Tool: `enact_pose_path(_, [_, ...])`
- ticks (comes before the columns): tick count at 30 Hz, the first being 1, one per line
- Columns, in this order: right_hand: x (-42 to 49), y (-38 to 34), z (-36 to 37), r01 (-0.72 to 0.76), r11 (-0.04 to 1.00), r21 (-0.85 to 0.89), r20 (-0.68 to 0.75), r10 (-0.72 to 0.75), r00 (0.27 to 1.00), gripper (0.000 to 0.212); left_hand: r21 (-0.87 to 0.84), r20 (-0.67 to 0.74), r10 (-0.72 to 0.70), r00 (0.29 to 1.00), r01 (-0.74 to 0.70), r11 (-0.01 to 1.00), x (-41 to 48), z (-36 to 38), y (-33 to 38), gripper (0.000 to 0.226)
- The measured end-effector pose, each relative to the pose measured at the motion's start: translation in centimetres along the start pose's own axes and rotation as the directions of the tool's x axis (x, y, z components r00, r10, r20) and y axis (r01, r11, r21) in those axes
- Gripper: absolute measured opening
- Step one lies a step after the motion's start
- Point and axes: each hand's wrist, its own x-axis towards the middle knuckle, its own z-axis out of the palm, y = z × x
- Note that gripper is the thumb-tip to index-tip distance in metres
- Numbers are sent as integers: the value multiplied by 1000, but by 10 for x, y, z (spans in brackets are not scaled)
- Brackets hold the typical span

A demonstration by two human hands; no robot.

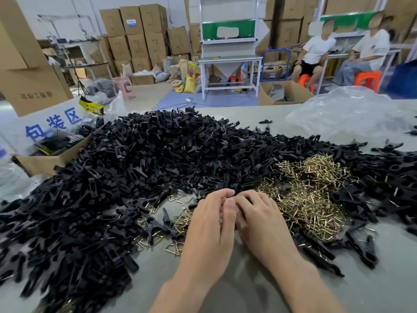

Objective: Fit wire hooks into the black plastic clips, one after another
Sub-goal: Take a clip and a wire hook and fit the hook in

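Black plastic clips (158,154) lying heaped across grey tabletop (225,290). Brass-coloured bent wire hooks (311,195) piling just right of hands. Left hand (209,224) and right hand (259,220) touching, fingers curling inward. Whatever they're gripping is hidden, cannot tell.

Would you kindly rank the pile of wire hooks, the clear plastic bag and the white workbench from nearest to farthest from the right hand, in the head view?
1. pile of wire hooks: directly beside the right hand, on its right.
2. clear plastic bag: far right of the table.
3. white workbench: well beyond the table, at the back.
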Motion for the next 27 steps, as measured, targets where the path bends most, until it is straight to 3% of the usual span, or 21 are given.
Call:
enact_pose_path(11, [-1,1,-3,-5,1000,12,31,5,999,19,53,41,16,999,-18,998,-1,2,1,33])
enact_pose_path(15, [-1,3,1,0,1000,8,0,0,1000,20,402,22,23,999,-30,915,2,0,-12,37])
enact_pose_path(19, [-1,5,4,-4,1000,-3,6,4,1000,28,659,91,-107,990,20,752,6,-1,-29,53])
enact_pose_path(21, [-2,6,5,4,1000,-21,33,-3,999,33,685,114,-98,989,-7,728,9,-1,-32,53])
enact_pose_path(27, [-3,4,2,21,1000,-18,49,-20,999,35,627,91,-46,995,-21,778,18,-6,-34,32])
